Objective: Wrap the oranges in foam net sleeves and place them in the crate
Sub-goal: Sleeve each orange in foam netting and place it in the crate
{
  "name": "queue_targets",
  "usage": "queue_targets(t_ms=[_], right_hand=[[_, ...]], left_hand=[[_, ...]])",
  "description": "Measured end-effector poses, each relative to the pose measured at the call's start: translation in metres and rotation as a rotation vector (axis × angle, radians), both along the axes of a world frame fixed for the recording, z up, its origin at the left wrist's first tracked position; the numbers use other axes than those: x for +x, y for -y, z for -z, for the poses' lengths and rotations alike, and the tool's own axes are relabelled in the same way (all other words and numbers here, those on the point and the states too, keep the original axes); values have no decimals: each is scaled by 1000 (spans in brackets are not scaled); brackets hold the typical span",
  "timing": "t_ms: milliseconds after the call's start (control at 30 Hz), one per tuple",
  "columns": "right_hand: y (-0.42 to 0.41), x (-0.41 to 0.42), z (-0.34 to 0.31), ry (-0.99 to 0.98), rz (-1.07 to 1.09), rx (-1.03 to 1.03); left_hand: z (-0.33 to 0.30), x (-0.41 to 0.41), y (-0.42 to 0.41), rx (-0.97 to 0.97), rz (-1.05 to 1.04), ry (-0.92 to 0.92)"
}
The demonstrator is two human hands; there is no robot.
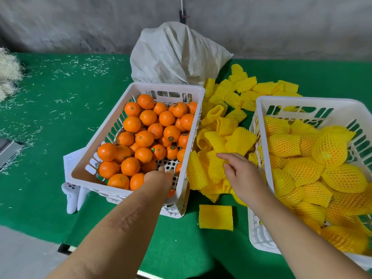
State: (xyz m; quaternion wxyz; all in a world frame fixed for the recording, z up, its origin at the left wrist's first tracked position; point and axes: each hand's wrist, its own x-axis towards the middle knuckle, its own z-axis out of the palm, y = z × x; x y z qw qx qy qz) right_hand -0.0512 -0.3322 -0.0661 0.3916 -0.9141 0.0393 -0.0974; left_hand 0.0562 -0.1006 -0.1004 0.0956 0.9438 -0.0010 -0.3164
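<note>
Judging by looks, the round glossy oranges (144,138) in the white slotted plastic crate (112,125) are firm & slick, best cupped whole by the left hand (159,175), grip there hidden, while the soft, light yellow foam net sleeves (221,135) just right of that crate are pinched at the rim by the right hand (241,174), fingers loose, nothing held.

A table covered with green felt, with crates, foam sleeves and a sack on it.

The green table (50,137) carries two white plastic crates: the left crate (96,150) sits tilted, with a sheet of paper (69,160) and a white controller (70,196) partly under its near left corner; the right crate (261,109) stands at the right edge. Between both crates lies a pile of yellow foam net sleeves (223,125), and one flat sleeve (215,217) lies apart, nearer to the front. Behind the left crate stands a white woven sack (173,55). Small pale shreds (66,101) are scattered on the left part, near a heap of pale fibres (8,71).
</note>
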Motion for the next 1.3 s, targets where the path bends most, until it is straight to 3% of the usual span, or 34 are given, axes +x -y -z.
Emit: queue_targets(t_ms=[100,133,233,300,400,467,533,667,800,900,967,1133,1300], right_hand=[[1,1,-1,10,10,8],[1,1,-1,20,17,15],[2,2,0,76,85,32],[5,2,0,98,165,92],[7,3,-5,193,232,173],[5,-1,-9,334,296,142],[3,-5,-12,393,368,179],[2,-4,-11,330,374,294],[1,-5,-9,172,271,196],[1,-4,-7,143,214,113],[1,0,-6,122,221,153],[3,5,-10,140,272,434],[0,-5,-14,235,170,328]], left_hand=[[-1,4,-7,121,-1,-90],[-6,4,-7,173,41,-60],[-20,6,-3,59,28,107],[-31,10,-6,-130,-49,258],[-55,12,-5,-595,-290,551],[-77,4,9,-916,-332,661],[-89,-15,26,-1211,-265,553],[-76,-46,51,-1513,-246,-86],[-68,-51,46,-1486,-25,-522],[-69,-47,43,-1486,39,-660],[-69,-47,46,-1475,24,-575],[-60,-54,57,-1366,-9,-109],[-56,-56,64,-1275,50,146]])
